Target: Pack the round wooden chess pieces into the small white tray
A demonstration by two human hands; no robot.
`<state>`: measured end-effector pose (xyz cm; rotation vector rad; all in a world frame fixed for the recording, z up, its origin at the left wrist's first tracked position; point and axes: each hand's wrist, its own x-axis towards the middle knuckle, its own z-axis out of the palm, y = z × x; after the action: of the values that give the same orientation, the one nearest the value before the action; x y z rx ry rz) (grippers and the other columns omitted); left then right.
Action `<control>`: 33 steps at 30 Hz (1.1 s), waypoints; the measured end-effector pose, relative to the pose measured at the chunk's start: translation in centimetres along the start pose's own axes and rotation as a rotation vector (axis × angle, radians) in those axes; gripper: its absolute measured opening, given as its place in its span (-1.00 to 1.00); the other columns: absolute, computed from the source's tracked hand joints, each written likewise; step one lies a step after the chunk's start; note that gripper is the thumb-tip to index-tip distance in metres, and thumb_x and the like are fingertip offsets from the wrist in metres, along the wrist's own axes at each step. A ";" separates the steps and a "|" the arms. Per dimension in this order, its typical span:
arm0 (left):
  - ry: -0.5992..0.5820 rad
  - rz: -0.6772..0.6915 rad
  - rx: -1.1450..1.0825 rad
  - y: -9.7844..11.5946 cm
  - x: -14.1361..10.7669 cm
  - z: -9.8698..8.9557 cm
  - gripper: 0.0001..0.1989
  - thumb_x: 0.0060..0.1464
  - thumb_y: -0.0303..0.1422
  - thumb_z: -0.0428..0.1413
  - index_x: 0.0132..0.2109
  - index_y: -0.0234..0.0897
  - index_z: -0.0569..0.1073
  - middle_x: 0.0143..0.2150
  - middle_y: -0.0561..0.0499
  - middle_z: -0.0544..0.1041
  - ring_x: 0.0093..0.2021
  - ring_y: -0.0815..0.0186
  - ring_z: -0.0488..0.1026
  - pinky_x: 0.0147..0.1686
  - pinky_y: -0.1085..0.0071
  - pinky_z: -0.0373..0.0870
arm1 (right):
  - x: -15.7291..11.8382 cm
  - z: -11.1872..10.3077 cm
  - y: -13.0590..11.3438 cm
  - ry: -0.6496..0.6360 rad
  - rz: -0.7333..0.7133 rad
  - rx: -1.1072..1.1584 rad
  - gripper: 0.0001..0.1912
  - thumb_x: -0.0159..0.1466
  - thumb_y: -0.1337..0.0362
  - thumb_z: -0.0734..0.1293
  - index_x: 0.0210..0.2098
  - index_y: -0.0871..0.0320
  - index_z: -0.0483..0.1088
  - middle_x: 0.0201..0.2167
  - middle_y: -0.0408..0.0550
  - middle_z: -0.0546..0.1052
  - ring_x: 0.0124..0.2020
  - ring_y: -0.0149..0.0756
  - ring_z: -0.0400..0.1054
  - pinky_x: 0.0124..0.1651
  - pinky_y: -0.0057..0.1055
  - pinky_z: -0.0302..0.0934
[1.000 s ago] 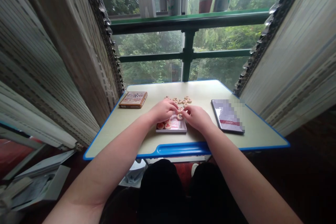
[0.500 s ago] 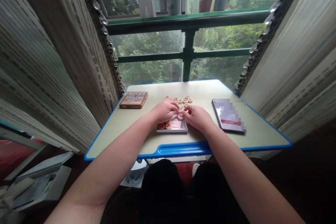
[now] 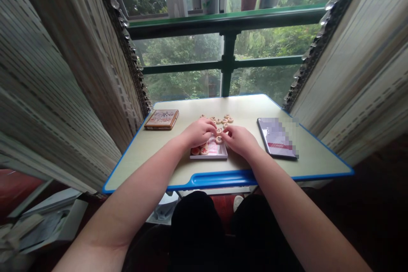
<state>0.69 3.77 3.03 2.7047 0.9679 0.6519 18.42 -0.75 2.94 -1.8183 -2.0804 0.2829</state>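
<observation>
My left hand (image 3: 200, 131) arches over the back left of a shallow white box (image 3: 208, 157), its fingers curled. Its fingertips reach the left edge of a round wooden Chinese chess piece (image 3: 219, 130). From the other side, my right hand (image 3: 239, 139) comes in with thumb and index finger bent together at the right edge of the pieces. Just below lies another piece with a dark character (image 3: 219, 140), near the right fingertips. Inside the box are a red-marked piece (image 3: 204, 151) and a reddish disc (image 3: 195, 151). My fingers hide part of the box and of the pieces.
Several loose chess pieces (image 3: 224, 120) lie behind my hands. A brown patterned box (image 3: 161, 119) sits at the table's left, and a dark-edged flat tablet-like object (image 3: 276, 138), partly blurred out, at its right. Blue trim (image 3: 223, 178) edges the table; curtains hang on both sides.
The view has shifted slightly. Both hands stay almost in place around the same pieces, with no clear movement of any piece.
</observation>
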 end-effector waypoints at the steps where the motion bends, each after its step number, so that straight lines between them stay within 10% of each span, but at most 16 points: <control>1: 0.008 0.003 0.004 0.1 0.0 -0.1 -0.69 -0.05 -0.59 -0.04 -0.35 -0.25 0.59 -0.19 -0.01 0.54 -0.11 0.27 0.40 0.00 0.32 0.31 | 0.0 0.0 0.0 0.001 -0.001 0.001 -0.69 0.24 0.07 0.19 -0.26 0.10 0.48 -0.29 -0.04 0.55 -0.33 -0.30 0.35 -0.41 -0.45 0.03; 33: -0.036 0.011 0.040 0.6 -0.2 -0.5 -0.80 -0.06 -0.41 0.09 -0.37 -0.19 0.63 -0.33 -0.05 0.34 -0.22 0.25 0.27 -0.18 0.31 0.29 | 0.0 -0.1 -0.1 -0.007 -0.002 -0.011 -0.70 0.24 0.11 0.18 -0.26 0.11 0.47 -0.30 -0.04 0.55 -0.33 -0.29 0.35 -0.40 -0.43 0.03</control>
<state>0.66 3.18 3.58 2.7482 0.9679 0.5898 18.41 -0.80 3.05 -1.8240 -2.0925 0.2784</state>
